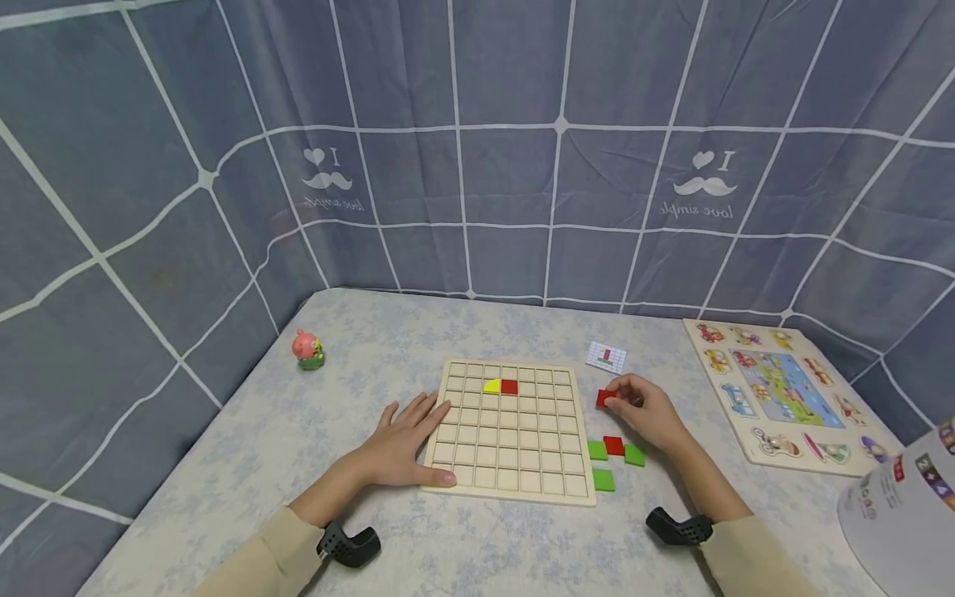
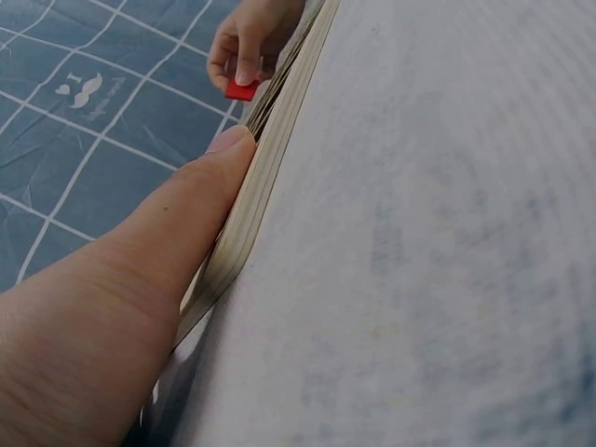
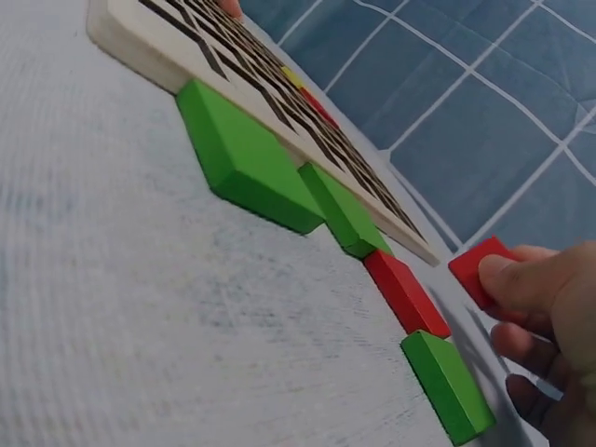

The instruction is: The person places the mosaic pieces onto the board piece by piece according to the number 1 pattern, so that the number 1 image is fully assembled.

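A wooden grid board [image 1: 528, 459] lies on the table. My left hand [image 1: 399, 448] rests on its left edge with fingers spread, the thumb at the near corner. In the board's upper part sit a yellow piece [image 1: 492, 385] with one slanted or rounded corner and, right beside it, a red square tile [image 1: 510, 387]. Off the board's right side, my right hand [image 1: 651, 414] pinches another red tile [image 3: 477, 268] between thumb and fingers, above the table. Nearer me lie a loose red tile [image 3: 406, 293] and three green tiles, one of them [image 3: 247, 158] against the board's edge.
Behind the right hand lies a small pattern card [image 1: 607, 357]. A picture puzzle board [image 1: 791, 398] is at the right, with a white tub [image 1: 888, 514] in front of it. A pink toy figure [image 1: 308, 350] stands at the left back. Grid-patterned curtains surround the table.
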The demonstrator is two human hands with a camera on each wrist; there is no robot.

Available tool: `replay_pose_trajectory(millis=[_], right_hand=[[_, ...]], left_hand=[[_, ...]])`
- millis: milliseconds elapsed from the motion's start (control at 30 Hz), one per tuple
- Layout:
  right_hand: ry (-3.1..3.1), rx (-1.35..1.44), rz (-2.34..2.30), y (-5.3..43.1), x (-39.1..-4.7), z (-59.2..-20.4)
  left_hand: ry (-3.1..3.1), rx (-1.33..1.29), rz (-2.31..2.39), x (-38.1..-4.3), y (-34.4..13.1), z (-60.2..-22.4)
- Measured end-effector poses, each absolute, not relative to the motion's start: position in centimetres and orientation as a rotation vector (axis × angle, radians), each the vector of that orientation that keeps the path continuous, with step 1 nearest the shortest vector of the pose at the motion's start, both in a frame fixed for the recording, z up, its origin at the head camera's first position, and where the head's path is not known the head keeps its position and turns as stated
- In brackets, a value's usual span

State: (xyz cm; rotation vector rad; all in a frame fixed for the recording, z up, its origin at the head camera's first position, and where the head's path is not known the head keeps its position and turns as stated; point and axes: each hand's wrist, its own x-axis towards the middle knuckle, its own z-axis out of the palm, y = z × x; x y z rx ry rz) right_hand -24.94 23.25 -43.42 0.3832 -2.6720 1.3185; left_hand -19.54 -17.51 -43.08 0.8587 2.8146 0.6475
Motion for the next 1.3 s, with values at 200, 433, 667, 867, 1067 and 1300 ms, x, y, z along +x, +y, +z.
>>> replay_pose_trajectory(millis=[200, 433, 667, 867, 1067, 1300], right_hand=[[-2.679, 0.399, 1.382, 22.5, -24.9, -42.7], [-2.664, 0.418, 1.434, 21.4, -25.3, -42.3], [-2.651, 0.481, 1.512, 19.7, -24.9, -41.2], [-2.617, 0.544, 1.625, 18.6, -25.8, -41.8], [-2.605, 0.587, 1.626, 17.3, -26.2, -41.9], [-2.625, 0.609, 1.603, 16.1, -26.2, -42.1]], left_hand=[[2.812, 0.855, 0.654, -19.4, -17.5, -42.9], [2.816, 0.860, 0.645, -19.4, -17.5, -42.9], [2.824, 0.856, 0.643, -19.4, -17.5, -43.0], [2.820, 0.852, 0.643, -19.4, -17.4, -42.9], [2.820, 0.852, 0.644, -19.4, -17.4, -42.8], [2.821, 0.850, 0.636, -19.4, -17.5, -42.8]])
